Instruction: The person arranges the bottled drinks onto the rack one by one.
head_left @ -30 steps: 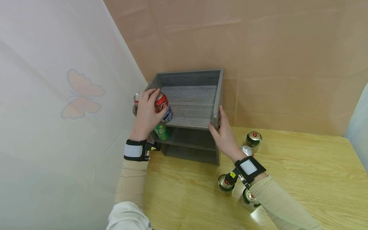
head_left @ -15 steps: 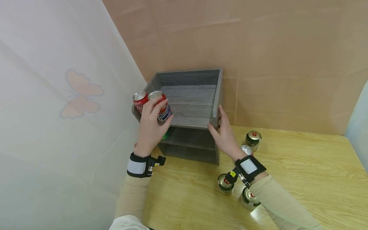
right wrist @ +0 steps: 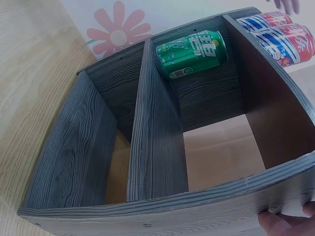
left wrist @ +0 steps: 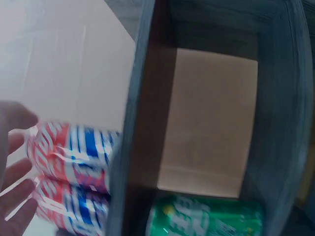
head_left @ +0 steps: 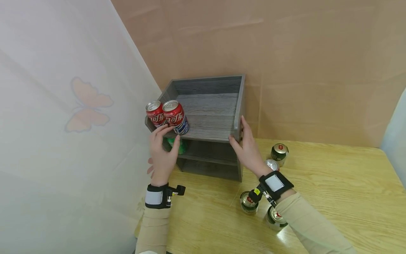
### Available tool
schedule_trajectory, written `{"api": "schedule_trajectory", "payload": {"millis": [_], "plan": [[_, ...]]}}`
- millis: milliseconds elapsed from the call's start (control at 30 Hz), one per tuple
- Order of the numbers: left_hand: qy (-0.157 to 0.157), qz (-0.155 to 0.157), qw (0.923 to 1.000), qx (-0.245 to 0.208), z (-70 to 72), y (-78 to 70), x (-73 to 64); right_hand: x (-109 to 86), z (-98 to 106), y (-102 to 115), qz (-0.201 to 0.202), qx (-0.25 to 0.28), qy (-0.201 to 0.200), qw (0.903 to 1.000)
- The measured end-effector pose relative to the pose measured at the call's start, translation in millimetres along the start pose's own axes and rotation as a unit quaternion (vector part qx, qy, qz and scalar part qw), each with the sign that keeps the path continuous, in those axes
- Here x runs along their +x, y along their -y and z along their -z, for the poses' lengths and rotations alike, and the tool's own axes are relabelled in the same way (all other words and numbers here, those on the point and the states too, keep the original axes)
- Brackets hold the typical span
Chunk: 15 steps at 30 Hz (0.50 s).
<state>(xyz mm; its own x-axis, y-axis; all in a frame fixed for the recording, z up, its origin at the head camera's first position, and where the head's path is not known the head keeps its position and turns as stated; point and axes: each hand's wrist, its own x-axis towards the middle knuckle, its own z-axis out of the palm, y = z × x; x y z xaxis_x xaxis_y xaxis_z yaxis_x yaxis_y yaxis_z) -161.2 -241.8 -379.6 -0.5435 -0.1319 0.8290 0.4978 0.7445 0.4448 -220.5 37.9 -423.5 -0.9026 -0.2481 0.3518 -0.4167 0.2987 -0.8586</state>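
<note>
My left hand (head_left: 162, 155), thumb and fingers spread, is just in front of two red-and-blue soda cans and holds nothing. The right soda can (head_left: 176, 118) and left soda can (head_left: 155, 113) stand upright side by side at the left of the top level of a grey wooden shelf (head_left: 207, 121). My right hand (head_left: 248, 151) rests with straight fingers against the shelf's right side panel, its thumb near the front edge. In the right wrist view its fingertips (right wrist: 275, 223) touch the outer face. A green soda can (right wrist: 191, 53) occupies the left end of the middle level.
On the wooden table (head_left: 333, 183), right of the shelf, stand dark green cans with gold tops: a back can (head_left: 280, 153), a front can (head_left: 248, 204) and another can (head_left: 275, 216) partly behind my right wrist. A silver-topped can (head_left: 272, 165) is half hidden. A white wall (head_left: 104, 183) borders the left.
My left hand has let go of the right red-and-blue can and drawn back down toward me, uncovering both cans. The right hand stays at the shelf's side.
</note>
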Motion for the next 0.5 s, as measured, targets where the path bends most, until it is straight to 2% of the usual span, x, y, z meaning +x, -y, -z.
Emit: {"api": "schedule_trajectory", "payload": {"millis": [133, 233, 333, 433, 500], "plan": [[-0.062, 0.053, 0.9962, 0.031, 2.7, 18.2, -5.8, -0.1, -0.3, -0.2, -0.001, 0.000, -0.001, 1.0000], [-0.079, 0.098, 0.9913, 0.041, 5.3, 33.9, -7.5, -0.2, -0.9, -1.0, -0.001, -0.002, -0.001, 1.0000], [-0.060, 0.155, 0.9858, 0.025, 6.9, 49.3, -5.8, 0.0, -1.0, -1.8, -0.002, 0.000, -0.001, 1.0000], [-0.018, 0.210, 0.9776, -0.006, 7.5, 62.3, -1.3, -0.1, -0.8, -1.6, -0.005, 0.002, 0.000, 1.0000], [0.013, 0.235, 0.9716, -0.022, 7.7, 69.5, 1.8, -0.2, -0.8, -1.5, -0.006, 0.003, 0.000, 1.0000]]}}
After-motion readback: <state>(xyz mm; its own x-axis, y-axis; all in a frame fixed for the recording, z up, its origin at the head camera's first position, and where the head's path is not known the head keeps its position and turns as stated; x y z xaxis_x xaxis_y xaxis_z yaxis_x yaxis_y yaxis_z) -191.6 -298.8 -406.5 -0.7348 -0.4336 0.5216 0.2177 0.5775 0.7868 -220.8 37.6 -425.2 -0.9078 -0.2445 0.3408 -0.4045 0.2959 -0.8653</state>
